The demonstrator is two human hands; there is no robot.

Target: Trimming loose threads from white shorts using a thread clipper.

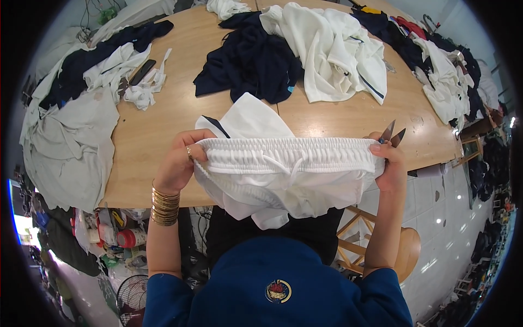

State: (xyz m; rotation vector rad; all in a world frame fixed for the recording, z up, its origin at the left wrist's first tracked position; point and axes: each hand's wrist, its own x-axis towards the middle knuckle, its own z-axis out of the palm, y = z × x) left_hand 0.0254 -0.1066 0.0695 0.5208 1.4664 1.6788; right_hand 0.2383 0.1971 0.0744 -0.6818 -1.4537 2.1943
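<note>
A pair of white shorts (283, 188) with a gathered elastic waistband and a drawstring is stretched out between my hands at the table's near edge. My left hand (182, 158) is closed on the left end of the waistband, its fingers partly inside the band. At the other end, my right hand (389, 163) grips the waistband too. Small scissors or thread snips (392, 134) stick up from this same hand, blades pointing away from me. Part of the white fabric with a dark stripe lies on the table beyond the band.
Across the wooden table (158, 131) lie a navy garment (248, 62) and a heap of white garments (327, 54). A pale cloth (71, 147) hangs over the left edge, near a black phone (143, 72) and white scraps (143, 95). More clothes (447, 82) are at right. A wooden chair (408, 250) stands below.
</note>
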